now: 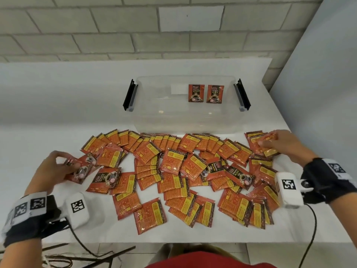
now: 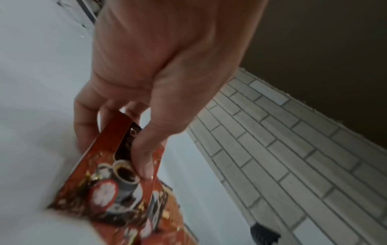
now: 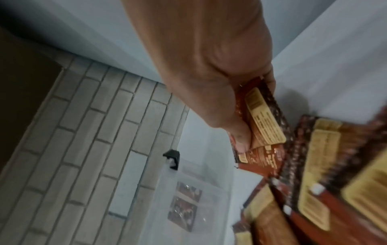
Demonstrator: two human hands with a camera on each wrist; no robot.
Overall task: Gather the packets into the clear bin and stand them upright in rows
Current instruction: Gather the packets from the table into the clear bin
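At the left end of the spread, your left hand (image 1: 58,167) has its fingers (image 2: 142,159) pinched round a few red-and-black foil coffee packets (image 1: 81,169), picture side up, lifted at one edge off the white bench (image 1: 48,105). Their long axis runs away from your palm toward the middle of the spread.

The clear plastic bin with black side latches (image 1: 135,117) sits ahead of both hands, beyond the loose packets lying flat (image 1: 173,175), with two packets standing against its far wall (image 1: 205,93). Most of its floor is open.

Your right hand (image 1: 286,146) grips a small stack of packets, yellow panel up (image 3: 263,116), at the right end, just beside the bin's near right corner. I judge this hand nearer the bin, with less of the spread to cross; mind the near rim.
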